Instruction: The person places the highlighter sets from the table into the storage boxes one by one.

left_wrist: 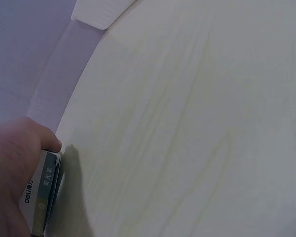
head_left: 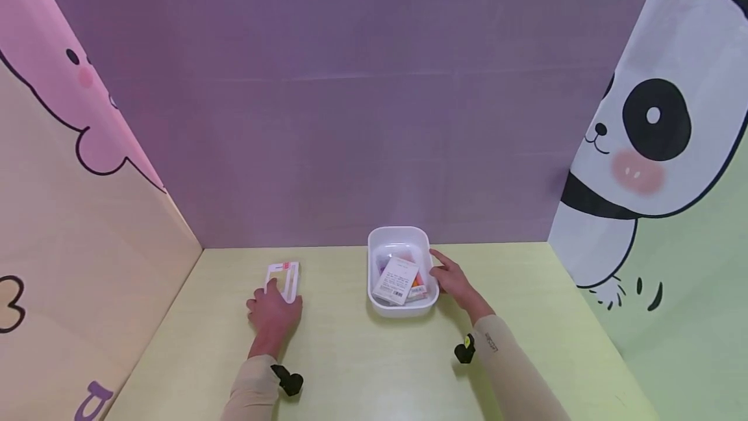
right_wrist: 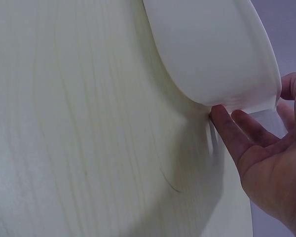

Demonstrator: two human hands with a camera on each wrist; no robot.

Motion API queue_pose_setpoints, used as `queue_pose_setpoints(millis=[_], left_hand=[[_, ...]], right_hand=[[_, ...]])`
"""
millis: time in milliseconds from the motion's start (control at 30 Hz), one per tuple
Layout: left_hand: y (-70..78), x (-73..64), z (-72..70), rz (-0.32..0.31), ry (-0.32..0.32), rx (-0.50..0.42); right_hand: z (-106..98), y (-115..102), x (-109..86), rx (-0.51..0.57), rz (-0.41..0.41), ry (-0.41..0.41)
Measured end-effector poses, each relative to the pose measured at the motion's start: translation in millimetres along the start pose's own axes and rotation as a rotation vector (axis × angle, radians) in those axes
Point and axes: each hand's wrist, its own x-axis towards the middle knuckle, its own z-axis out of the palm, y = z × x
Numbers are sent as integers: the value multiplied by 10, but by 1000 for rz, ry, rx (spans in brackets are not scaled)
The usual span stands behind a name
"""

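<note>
On the left of the table my left hand (head_left: 276, 310) grips a white highlighter box (head_left: 290, 281) with a printed side. In the left wrist view, the thumb and palm lie over the box (left_wrist: 45, 185), which bears the word deli. Farther right stands a white plastic tub (head_left: 374, 245). Inside it lie a white printed carton (head_left: 396, 280) with a barcode and, partly hidden beneath, an orange and pink pack (head_left: 418, 290). My right hand (head_left: 457, 281) touches the tub's right outer side with extended fingertips (right_wrist: 219, 111).
A pale wood-grain table (head_left: 339, 369) lies under everything. At its back edge rises a purple wall panel (head_left: 362, 115). Side walls with a pink cartoon figure (head_left: 47, 63) and a panda (head_left: 654, 109) flank the table.
</note>
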Motion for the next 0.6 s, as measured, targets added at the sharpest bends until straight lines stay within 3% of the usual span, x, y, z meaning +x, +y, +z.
queue_pose_setpoints(millis=[600], left_hand=[[222, -55, -48, 38, 3, -32]], right_hand=[[-2, 29, 0, 18, -30, 6]])
